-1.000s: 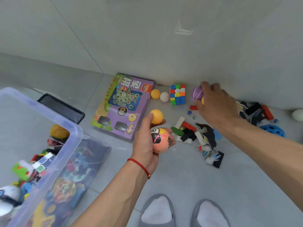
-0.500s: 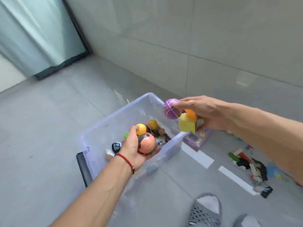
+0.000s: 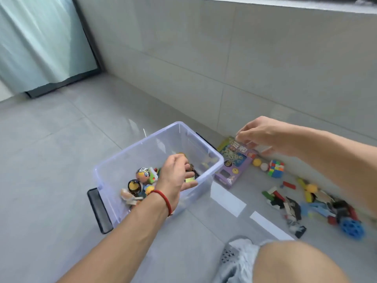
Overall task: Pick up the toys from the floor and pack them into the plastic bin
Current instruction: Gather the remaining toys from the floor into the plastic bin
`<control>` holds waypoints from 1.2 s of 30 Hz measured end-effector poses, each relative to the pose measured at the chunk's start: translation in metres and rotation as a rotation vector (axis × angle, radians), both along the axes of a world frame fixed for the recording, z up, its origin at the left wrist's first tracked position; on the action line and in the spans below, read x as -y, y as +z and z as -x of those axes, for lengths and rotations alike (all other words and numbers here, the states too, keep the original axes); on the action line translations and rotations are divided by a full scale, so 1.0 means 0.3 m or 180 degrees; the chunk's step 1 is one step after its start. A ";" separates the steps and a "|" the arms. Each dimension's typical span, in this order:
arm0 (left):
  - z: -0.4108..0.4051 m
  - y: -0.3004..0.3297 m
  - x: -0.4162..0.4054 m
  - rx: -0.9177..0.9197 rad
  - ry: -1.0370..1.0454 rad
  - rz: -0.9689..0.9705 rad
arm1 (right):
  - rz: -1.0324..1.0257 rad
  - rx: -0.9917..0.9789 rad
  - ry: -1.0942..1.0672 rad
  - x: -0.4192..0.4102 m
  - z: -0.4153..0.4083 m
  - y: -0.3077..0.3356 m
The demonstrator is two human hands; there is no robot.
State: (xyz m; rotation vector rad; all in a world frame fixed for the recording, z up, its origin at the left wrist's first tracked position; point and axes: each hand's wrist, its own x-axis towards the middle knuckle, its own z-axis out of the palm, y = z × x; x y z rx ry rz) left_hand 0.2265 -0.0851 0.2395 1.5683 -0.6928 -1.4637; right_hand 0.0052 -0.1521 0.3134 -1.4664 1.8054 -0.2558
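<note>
Left hand (image 3: 175,176) loose, empty, over clear plastic bin (image 3: 114,160); right hand (image 3: 263,135) at 2 o'clock, fingers relaxed, empty.

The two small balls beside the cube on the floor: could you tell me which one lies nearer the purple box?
The orange ball; the white ball sits between it and the cube.

Clear plastic bin (image 3: 114,170) on grey tiled floor (image 3: 51,160); purple game box (image 3: 234,166) just right of it, multicoloured puzzle cube (image 3: 275,168) further right.

Clear plastic bin (image 3: 122,160) holds toys (image 3: 142,176); others (image 3: 306,201) litter floor.
</note>
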 end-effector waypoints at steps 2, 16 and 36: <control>0.100 -0.027 0.003 0.0047 -0.0266 0.0049 | -0.0103 -0.0020 -0.0171 -0.032 0.133 -0.022; 0.675 -0.479 0.163 0.1489 -0.2198 -0.0108 | -0.0261 -0.1159 -0.0113 -0.150 0.753 -0.743; 1.082 -1.072 0.760 0.5442 -0.3854 0.2103 | 0.1159 -0.0248 -0.1641 0.196 0.815 -1.196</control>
